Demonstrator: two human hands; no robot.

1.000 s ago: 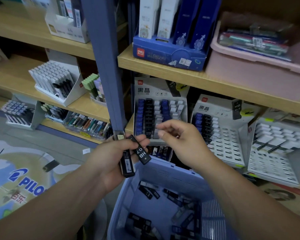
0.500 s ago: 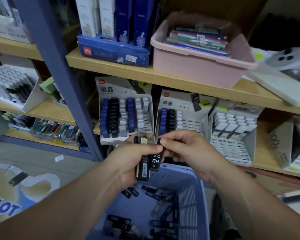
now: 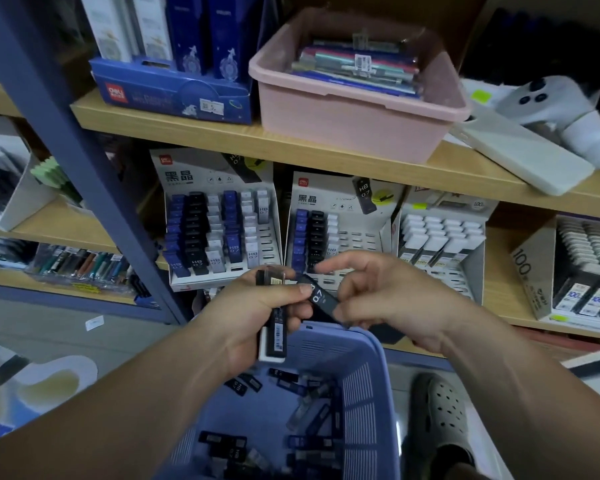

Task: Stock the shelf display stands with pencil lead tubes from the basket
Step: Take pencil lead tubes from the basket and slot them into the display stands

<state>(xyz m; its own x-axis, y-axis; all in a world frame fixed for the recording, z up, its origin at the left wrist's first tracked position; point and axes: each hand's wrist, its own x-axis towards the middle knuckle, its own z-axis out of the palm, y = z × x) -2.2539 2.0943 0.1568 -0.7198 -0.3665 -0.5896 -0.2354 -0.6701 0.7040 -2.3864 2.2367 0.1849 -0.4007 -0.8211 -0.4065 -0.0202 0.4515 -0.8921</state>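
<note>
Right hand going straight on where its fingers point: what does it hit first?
Likely the left hand, gripping a bundle of tubes, just ahead of the right hand, which pinches one tube; depth unclear.

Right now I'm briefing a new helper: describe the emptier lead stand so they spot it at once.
Find the pink tub on the wooden shelf. Directly beneath it stands a white display stand. Unlike the fuller stand to its left, only its three leftmost columns hold tubes.
</note>
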